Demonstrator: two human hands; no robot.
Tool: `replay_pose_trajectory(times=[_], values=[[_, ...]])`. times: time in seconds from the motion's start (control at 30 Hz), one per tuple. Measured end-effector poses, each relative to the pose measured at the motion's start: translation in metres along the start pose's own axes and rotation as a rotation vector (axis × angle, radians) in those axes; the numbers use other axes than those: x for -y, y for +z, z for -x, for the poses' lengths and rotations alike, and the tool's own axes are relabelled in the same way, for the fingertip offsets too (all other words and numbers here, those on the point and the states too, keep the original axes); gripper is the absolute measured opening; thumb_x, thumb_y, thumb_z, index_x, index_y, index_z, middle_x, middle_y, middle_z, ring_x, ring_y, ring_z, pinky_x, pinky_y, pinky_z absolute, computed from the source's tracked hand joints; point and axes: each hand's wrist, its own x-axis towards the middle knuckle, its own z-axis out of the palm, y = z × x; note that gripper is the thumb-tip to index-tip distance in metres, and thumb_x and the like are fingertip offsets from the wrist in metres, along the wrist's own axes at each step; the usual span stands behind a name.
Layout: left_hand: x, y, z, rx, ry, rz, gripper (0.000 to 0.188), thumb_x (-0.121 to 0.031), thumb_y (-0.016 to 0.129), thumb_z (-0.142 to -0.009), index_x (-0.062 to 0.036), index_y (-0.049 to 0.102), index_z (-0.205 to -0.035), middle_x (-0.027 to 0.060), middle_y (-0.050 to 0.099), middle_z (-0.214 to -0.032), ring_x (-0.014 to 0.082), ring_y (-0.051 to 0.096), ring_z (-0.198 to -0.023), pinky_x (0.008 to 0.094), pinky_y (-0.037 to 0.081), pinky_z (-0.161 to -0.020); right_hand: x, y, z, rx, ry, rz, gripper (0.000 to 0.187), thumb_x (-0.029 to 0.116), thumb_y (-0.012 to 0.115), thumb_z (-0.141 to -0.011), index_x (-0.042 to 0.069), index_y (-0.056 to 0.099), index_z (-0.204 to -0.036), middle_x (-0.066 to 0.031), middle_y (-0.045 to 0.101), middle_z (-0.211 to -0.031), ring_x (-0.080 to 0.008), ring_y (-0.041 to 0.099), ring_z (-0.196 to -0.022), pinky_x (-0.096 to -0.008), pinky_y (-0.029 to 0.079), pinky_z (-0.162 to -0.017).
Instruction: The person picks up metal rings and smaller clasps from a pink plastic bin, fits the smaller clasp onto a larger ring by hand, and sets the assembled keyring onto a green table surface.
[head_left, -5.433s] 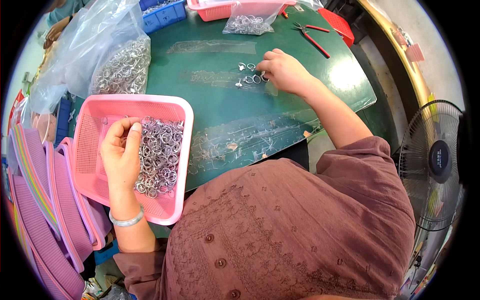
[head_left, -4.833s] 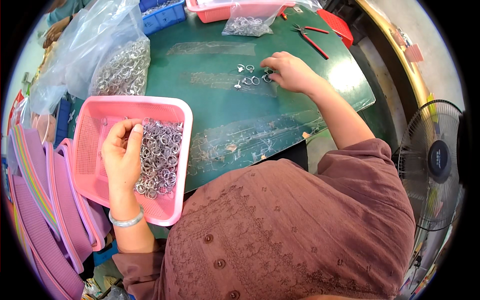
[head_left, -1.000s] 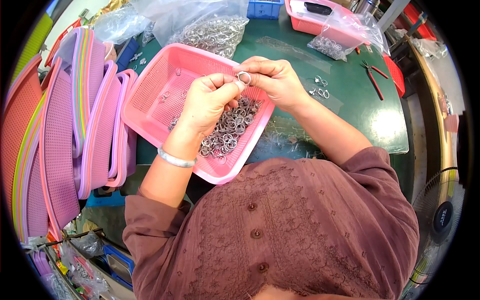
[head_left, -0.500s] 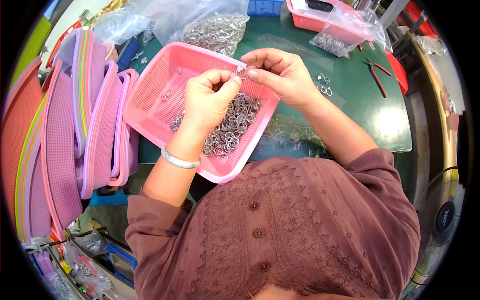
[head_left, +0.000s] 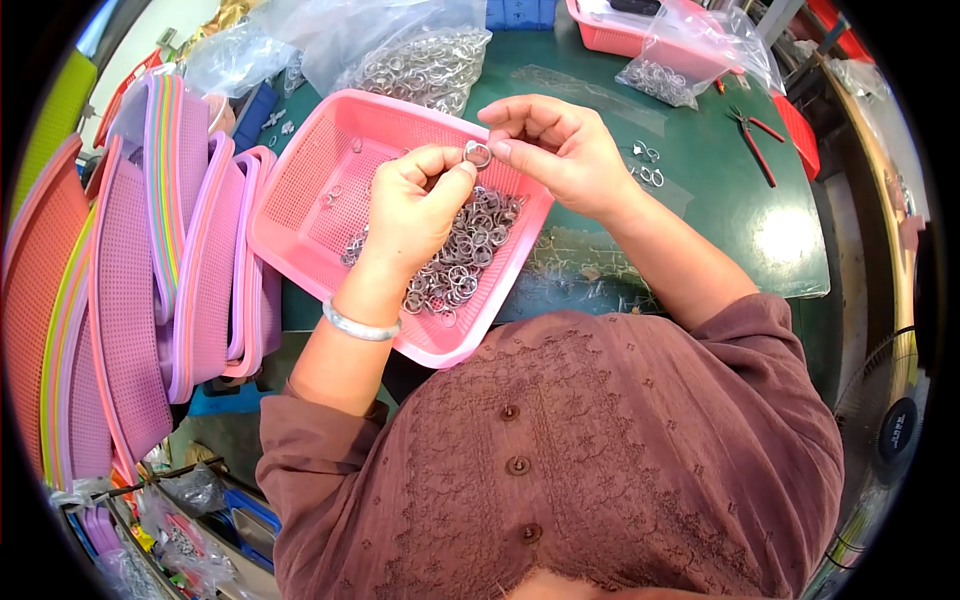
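Note:
Over a pink perforated basket, my left hand pinches a silvery metal ring between thumb and forefinger. My right hand comes in from the right, thumb and forefinger closed at the ring's right side. Whether the right fingertips press the ring or a tiny part beside it cannot be made out. Beneath the hands, a heap of similar metal rings lies in the basket, partly hidden by my left hand and wrist.
Stacked pink and purple baskets stand at the left. Behind are a clear bag of rings, another small bag and a pink tray. Red-handled pliers and several loose rings lie on the green table.
The ring in my fingers has turned and now shows its round opening more plainly. Both hands stay nearly in place; the whole view has shifted slightly.

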Motion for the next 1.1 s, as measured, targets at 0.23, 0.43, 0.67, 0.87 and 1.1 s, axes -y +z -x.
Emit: replay_pose_trajectory(times=[0.23, 0.43, 0.67, 0.87, 1.1], values=[[0.0, -0.002, 0.0, 0.073, -0.036, 0.001, 0.015, -0.007, 0.053, -0.083, 0.0, 0.063, -0.092, 0.0013, 0.062, -0.076, 0.0065, 0.055, -0.064, 0.019, 0.043, -0.06, -0.001, -0.001, 0.001, 0.006, 0.083, 0.008, 0.028, 0.003, 0.059, -0.08, -0.002, 0.054, -0.107, -0.0023, 0.058, -0.087, -0.0086, 0.056, -0.082, -0.0217, 0.046, -0.075], [-0.001, 0.003, -0.001, 0.072, -0.025, 0.011, 0.018, -0.001, 0.05, -0.081, 0.0017, 0.063, -0.093, 0.0026, 0.061, -0.079, 0.0069, 0.054, -0.065, 0.0201, 0.043, -0.059, 0.004, -0.007, 0.004, -0.021, 0.057, -0.064, 0.027, 0.002, 0.059, -0.08, -0.002, 0.054, -0.106, -0.0023, 0.059, -0.087, -0.0084, 0.057, -0.08, -0.0211, 0.046, -0.073], [-0.002, -0.006, 0.002, 0.088, 0.027, -0.138, 0.017, 0.004, 0.049, -0.08, 0.0033, 0.063, -0.089, 0.0031, 0.058, -0.079, 0.0079, 0.054, -0.067, 0.019, 0.044, -0.06, 0.024, -0.084, -0.01, -0.293, -0.267, 0.566, 0.018, 0.004, 0.058, -0.076, -0.001, 0.057, -0.094, -0.0045, 0.061, -0.071, -0.0083, 0.056, -0.067, -0.0238, 0.047, -0.061], [-0.001, 0.005, -0.001, 0.11, 0.046, -0.169, 0.019, 0.007, 0.047, -0.076, 0.005, 0.063, -0.087, 0.005, 0.056, -0.083, 0.0078, 0.053, -0.066, 0.0185, 0.044, -0.06, 0.088, -0.221, -0.024, -0.698, -0.295, 1.254, 0.018, 0.006, 0.057, -0.076, 0.0, 0.059, -0.093, -0.0068, 0.061, -0.069, -0.0097, 0.056, -0.062, -0.0245, 0.046, -0.058], [0.006, 0.0, -0.002, 0.084, 0.056, -0.205, 0.016, 0.006, 0.05, -0.077, 0.0046, 0.062, -0.086, 0.0038, 0.054, -0.079, 0.0073, 0.052, -0.064, 0.0182, 0.041, -0.058, 0.082, -0.268, -0.045, -0.44, 0.047, 1.513, 0.024, 0.01, 0.06, -0.071, 0.002, 0.06, -0.094, -0.012, 0.062, -0.076, -0.0266, 0.059, -0.069, -0.0347, 0.047, -0.068]])
